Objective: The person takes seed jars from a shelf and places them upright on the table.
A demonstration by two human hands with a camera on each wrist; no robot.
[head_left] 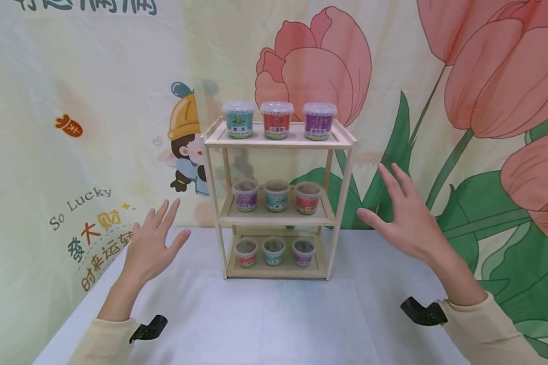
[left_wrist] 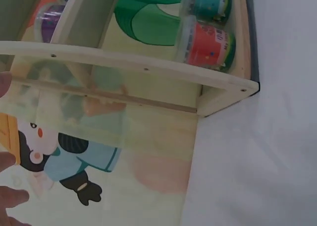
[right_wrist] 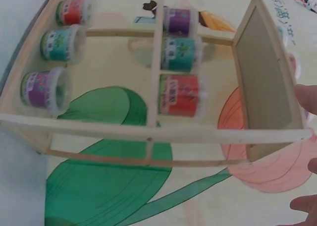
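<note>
My left hand (head_left: 150,248) is held up left of a three-tier wooden rack (head_left: 278,221), fingers spread, touching nothing. To the rack's right my right hand (head_left: 406,220) is also raised with fingers apart, holding nothing. On the top tier stand lidded tubs: teal (head_left: 239,119), red (head_left: 277,120) and purple (head_left: 319,121). The middle tier carries a purple tub (head_left: 245,196), a teal one (head_left: 276,195) and a red one (head_left: 308,197). Along the bottom are red (head_left: 246,253), teal (head_left: 274,252) and purple (head_left: 303,253) tubs. Fingertips (right_wrist: 303,202) show at the right wrist view's edge.
The rack stands on a table with a white cloth (head_left: 274,319). Close behind it hangs a printed backdrop (head_left: 237,45) with tulips and a cartoon figure. Black wrist-worn devices (head_left: 423,312) sit at both sleeve cuffs.
</note>
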